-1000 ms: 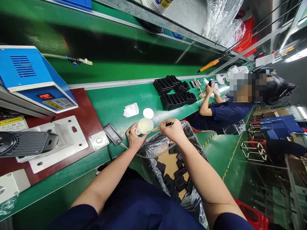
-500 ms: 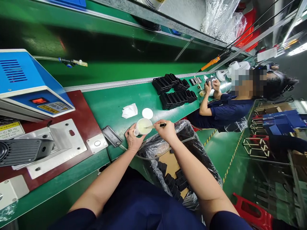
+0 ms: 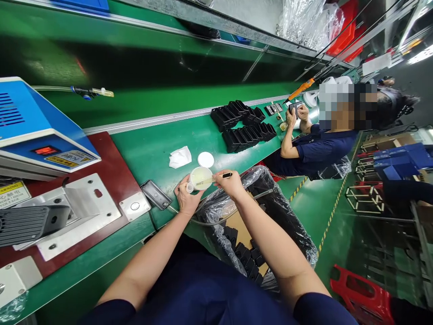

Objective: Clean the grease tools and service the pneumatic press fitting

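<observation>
My left hand (image 3: pixel 185 197) is closed around a small white jar (image 3: pixel 200 177) of pale yellowish liquid on the green conveyor belt (image 3: pixel 152 149). My right hand (image 3: pixel 232 182) pinches a thin brush (image 3: pixel 216 178) with a black handle, and its tip dips into the jar. The jar's round white lid (image 3: pixel 205 159) lies just behind it, beside a crumpled white tissue (image 3: pixel 180 157). A flat black part (image 3: pixel 156 194) rests on the belt to the left of my left hand.
A blue machine (image 3: pixel 37 131) and a metal fixture plate (image 3: pixel 81 210) holding a black ribbed part (image 3: pixel 29 223) stand left. Rows of black parts (image 3: pixel 241 126) lie further along the belt near a seated co-worker (image 3: pixel 314 144). A plastic-lined box of black parts (image 3: pixel 246 243) sits by my lap.
The view has drifted slightly. My right hand has brought the brush tip a little deeper into the jar; my left hand keeps holding it.
</observation>
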The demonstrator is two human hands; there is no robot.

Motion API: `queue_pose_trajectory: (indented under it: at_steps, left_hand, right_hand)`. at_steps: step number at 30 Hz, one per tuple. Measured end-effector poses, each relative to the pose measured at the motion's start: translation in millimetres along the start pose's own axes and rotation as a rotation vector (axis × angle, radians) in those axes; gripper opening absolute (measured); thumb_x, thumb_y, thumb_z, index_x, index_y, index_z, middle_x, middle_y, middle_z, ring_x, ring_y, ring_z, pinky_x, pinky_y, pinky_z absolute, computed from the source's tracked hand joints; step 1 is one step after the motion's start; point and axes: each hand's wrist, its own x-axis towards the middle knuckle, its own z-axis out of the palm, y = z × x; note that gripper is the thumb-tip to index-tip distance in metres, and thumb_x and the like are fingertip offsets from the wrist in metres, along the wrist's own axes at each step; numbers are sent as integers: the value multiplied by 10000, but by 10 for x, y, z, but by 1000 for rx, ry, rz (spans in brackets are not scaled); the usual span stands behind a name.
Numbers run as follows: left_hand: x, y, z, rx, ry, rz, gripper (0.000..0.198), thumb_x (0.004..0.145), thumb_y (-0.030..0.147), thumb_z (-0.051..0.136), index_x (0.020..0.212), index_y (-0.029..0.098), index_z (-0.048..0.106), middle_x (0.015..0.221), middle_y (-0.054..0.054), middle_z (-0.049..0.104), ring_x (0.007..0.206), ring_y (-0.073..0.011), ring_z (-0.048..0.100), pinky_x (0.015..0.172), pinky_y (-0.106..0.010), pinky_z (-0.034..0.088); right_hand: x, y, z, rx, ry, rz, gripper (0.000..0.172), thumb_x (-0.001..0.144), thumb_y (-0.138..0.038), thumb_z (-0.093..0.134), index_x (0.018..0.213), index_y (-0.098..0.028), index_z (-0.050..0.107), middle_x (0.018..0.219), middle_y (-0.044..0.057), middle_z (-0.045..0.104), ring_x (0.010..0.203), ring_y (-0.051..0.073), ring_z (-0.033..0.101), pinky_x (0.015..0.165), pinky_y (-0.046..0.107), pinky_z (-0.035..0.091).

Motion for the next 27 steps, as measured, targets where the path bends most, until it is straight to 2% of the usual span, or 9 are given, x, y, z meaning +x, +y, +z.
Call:
queue_pose_trajectory:
  at_steps: [6,16,19,21,24,27]
  left_hand:
    - [3,5,-17,5,19,19,550,636,362,787,990,220,390,1191,-196,626,1106,-295,595,964,-448,391]
    - [16,37,-50,1,-40,5,590,648,389,787,1035,207,381,1261,-215,576,1184,-305,552,992,-460,365]
    - [40,68,-196,30,-35,41,634,628,446,793,1042,204,379,1302,-228,533,1216,-317,522,991,-463,365]
    - [54,90,-348,49,-54,53,587,656,459,767,1031,204,393,1267,-212,553,1181,-314,543,981,-461,369]
    - [69,132,-575,56,-147,60,373,774,404,660,995,207,433,1035,-132,654,975,-275,631,901,-430,401]
    - [104,209,-733,72,-277,75,137,869,323,519,932,216,463,796,-52,662,750,-234,640,799,-391,415]
  right_hand:
    - [-60,-55,-59,178,24,41,126,666,-257,710,642,-171,621,498,6,625,490,152,619,467,242,508]
    - [-254,-191,-357,274,89,-47,305,534,-380,812,674,-156,660,565,19,655,525,155,625,475,243,501]
    - [-405,-273,-523,276,96,-88,334,552,-411,815,706,-147,680,574,25,662,544,160,636,489,244,503]
    - [-539,-333,-668,275,100,-132,337,578,-414,815,734,-143,691,589,30,672,563,163,647,506,246,510]
    - [-758,-417,-894,290,101,-200,324,617,-404,812,778,-145,704,631,38,689,573,156,651,521,245,517]
    - [-975,-503,-1059,324,97,-232,295,625,-378,820,785,-155,713,641,38,685,558,141,639,497,229,508]
